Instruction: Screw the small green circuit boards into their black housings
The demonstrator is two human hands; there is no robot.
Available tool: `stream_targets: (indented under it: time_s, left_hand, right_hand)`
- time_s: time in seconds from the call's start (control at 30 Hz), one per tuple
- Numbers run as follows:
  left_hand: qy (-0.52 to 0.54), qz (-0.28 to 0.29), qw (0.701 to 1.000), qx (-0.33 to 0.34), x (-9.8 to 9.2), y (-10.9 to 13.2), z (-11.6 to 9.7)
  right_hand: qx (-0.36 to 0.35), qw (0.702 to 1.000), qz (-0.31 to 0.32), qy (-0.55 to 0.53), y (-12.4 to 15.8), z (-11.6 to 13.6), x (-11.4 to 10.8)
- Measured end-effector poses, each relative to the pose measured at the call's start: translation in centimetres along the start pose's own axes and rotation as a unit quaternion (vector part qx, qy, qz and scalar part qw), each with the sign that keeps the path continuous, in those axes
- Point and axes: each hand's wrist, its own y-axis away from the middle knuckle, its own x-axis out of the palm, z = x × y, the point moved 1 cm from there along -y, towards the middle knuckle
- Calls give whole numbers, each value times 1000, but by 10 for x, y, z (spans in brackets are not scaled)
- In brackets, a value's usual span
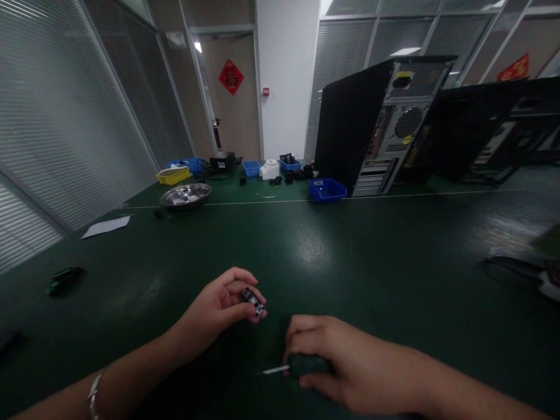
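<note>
Here, left hand (pixel 223 300), grip half curled, pinches electronic part (pixel 253 302); right hand (pixel 339 350), I see, grip closed round screwdriver (pixel 308 365)

The small, oblong black component with silvery-white patches (pixel 252 302) sits in the fingers of the left hand (pixel 225 298), its patterned face turned up into view. Its long axis slants from upper left to lower right, with the thumb along its near side; finer markings are too blurred to make out.

The screwdriver with a thick, dark green handle and a slim, pale metal shaft (pixel 301 366) lies in the grip of the right hand (pixel 345 356), fingers over the handle and thumb below. It is nearly level, its bare shaft pointing left, the darker tip nearer the person than the component and apart from it.
</note>
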Motion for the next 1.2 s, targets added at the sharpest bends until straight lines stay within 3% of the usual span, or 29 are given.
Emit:
stream_targets:
  time_s: [0.2, 0.3, 0.57, 0.7, 0.87, 1.0, 1.2]
  left_hand:
    - [-27, 12, 999, -14, 1, 0, 1]
    - [-25, 14, 999, -14, 3, 0, 3]
    - [1, 29, 998, -55, 19, 6, 2]
    - [-7, 36, 997, -65, 24, 8, 5]
    - [-79, 43, 993, -72, 21, 9, 12]
    - [-133, 69, 987, -58, 22, 10, 12]
    - [-183, 105, 977, -28, 24, 11, 11]
  right_hand:
    - [8, 999, -22, 39, -1, -6, 9]
    - [5, 998, -63, 31, -2, -9, 13]
    - [63, 957, -234, -160, -13, -10, 17]
    - [63, 952, -233, -189, -15, -7, 18]
    - [114, 931, -215, -271, -16, -10, 27]
    - [108, 947, -216, -214, -15, -12, 31]
    - [34, 962, -244, -118, -16, -10, 26]
